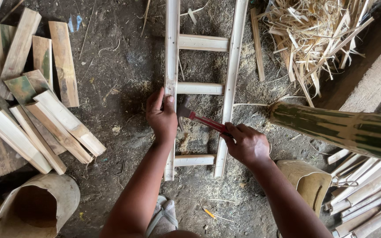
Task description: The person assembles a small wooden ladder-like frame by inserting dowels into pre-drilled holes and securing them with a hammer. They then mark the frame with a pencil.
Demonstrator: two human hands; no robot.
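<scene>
On the dirt floor between the person's arms lies a small bamboo ladder frame [201, 88], its two long rails running straight away from the body and its short rungs crossing left to right. The left hand [162, 115] rests on the left rail [171, 66], fingers laid together along the strip and thumb pressed beside them, pinning it just below the middle rung [199, 88]. The right hand [245, 143] is wrapped tight around the red handle of a hammer [199, 118]; that handle slants up and to the left, across the right rail [231, 88], so the metal head sits just beside the left thumb, pointing at the joint of left rail and rung. The left hand is the nearer of the two to that joint (the hammer head very nearly touches it). Cut bamboo slats [45, 114] are heaped to the left, a thick green bamboo culm [336, 128] lies at the right, and a pile of pale shavings [314, 31] sits beyond it.
</scene>
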